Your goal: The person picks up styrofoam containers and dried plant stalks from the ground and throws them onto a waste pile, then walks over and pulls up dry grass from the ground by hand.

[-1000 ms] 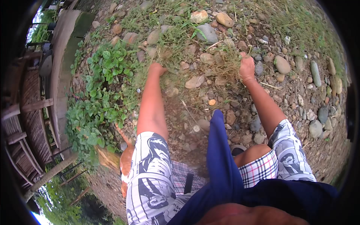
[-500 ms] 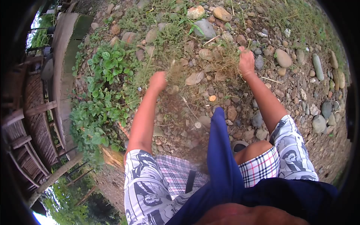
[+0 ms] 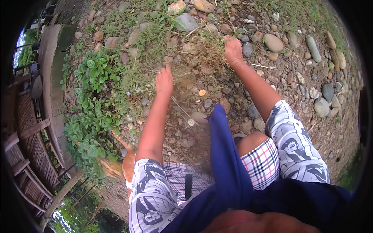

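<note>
My right hand (image 3: 233,50) is closed around a bunch of dry, pulled-looking weeds (image 3: 213,50), which hangs out to its left over the stones. My left hand (image 3: 164,82) is held lower and to the left, its fingers stretched forward and slightly apart, with a ring on one finger. Low green weeds (image 3: 136,79) grow just beside that hand. Between the two hands the ground is brown soil with pebbles, and a small orange stone (image 3: 202,93) lies there.
Leafy green plants (image 3: 91,112) grow at left, near a concrete ledge (image 3: 49,73) and wooden structure (image 3: 33,128). Rounded stones (image 3: 273,42) lie on the right. An orange-and-white animal (image 3: 128,165) is partly hidden behind my left arm. Blue cloth (image 3: 225,147) hangs before me.
My left hand has gone from a closed fist to stretched fingers. The right hand still grips the dry weeds. The view has shifted, and more of the animal shows.
</note>
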Demonstrator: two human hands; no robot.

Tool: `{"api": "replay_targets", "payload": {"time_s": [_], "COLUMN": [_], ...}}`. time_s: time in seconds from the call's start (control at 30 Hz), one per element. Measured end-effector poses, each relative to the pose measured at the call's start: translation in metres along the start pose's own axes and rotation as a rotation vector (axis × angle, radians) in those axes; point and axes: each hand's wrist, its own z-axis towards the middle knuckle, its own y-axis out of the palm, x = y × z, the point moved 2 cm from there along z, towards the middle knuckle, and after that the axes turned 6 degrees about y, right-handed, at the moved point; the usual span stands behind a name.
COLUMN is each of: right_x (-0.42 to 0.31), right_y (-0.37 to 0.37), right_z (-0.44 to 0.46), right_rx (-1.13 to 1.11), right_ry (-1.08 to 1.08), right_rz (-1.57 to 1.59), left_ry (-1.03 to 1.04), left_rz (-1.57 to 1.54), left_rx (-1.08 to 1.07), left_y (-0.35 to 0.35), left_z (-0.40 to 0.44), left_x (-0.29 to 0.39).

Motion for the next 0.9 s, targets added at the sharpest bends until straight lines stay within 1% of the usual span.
{"api": "replay_targets", "payload": {"time_s": [0.03, 0.13, 0.27, 0.37, 0.4, 0.5, 0.53, 0.6, 0.67, 0.7, 0.73, 0.77, 0.83, 0.87, 0.9], "right_x": [-0.001, -0.001, 0.001, 0.004, 0.005, 0.025, 0.012, 0.019, 0.032, 0.035, 0.032, 0.027, 0.029, 0.033, 0.017], "right_y": [0.000, 0.001, 0.005, 0.010, 0.008, 0.027, 0.003, -0.017, -0.040, -0.057, -0.083, -0.102, -0.091, -0.083, -0.077], "right_z": [0.001, 0.001, 0.001, 0.003, 0.003, 0.001, -0.004, -0.014, -0.035, -0.048, -0.058, -0.063, -0.070, -0.078, -0.079], "right_rx": [0.029, 0.017, 0.018, -0.050, -0.088, 0.074, 0.133, 0.120, 0.087, 0.065, 0.024, -0.010, -0.170, -0.238, -0.241], "right_ry": [-0.012, 0.000, -0.014, 0.034, 0.104, 0.096, 0.324, 0.440, 0.582, 0.661, 0.492, 0.325, 0.467, 0.548, 0.289], "right_rz": [-0.002, 0.003, -0.041, -0.035, 0.053, 0.251, 0.595, 0.782, 0.955, 1.036, 0.788, 0.536, 0.399, 0.322, 0.172], "left_ry": [0.003, -0.070, -0.167, 0.010, 0.026, 0.050, 0.053, 0.097, 0.072, 0.037, 0.006, 0.006, -0.341, -0.677, -0.627], "left_rz": [0.000, -0.071, -0.188, -0.249, -0.263, -0.316, -0.345, -0.368, -0.450, -0.590, -0.727, -0.457, -0.404, -0.630, -0.642], "left_rx": [0.009, -0.127, -0.208, -0.246, -0.281, -0.386, -0.424, -0.506, -0.557, -0.490, -0.419, -0.633, -0.742, -0.637, -0.629], "left_y": [0.005, 0.019, 0.004, 0.008, 0.008, -0.006, -0.019, -0.034, -0.056, -0.057, -0.058, -0.058, -0.062, -0.065, -0.060], "left_z": [0.000, -0.005, -0.025, -0.043, -0.053, -0.103, -0.125, -0.174, -0.221, -0.244, -0.263, -0.281, -0.300, -0.302, -0.284], "left_x": [-0.005, -0.021, -0.025, -0.029, -0.030, -0.023, -0.020, -0.023, -0.035, -0.048, -0.063, -0.077, -0.103, -0.112, -0.107]}}
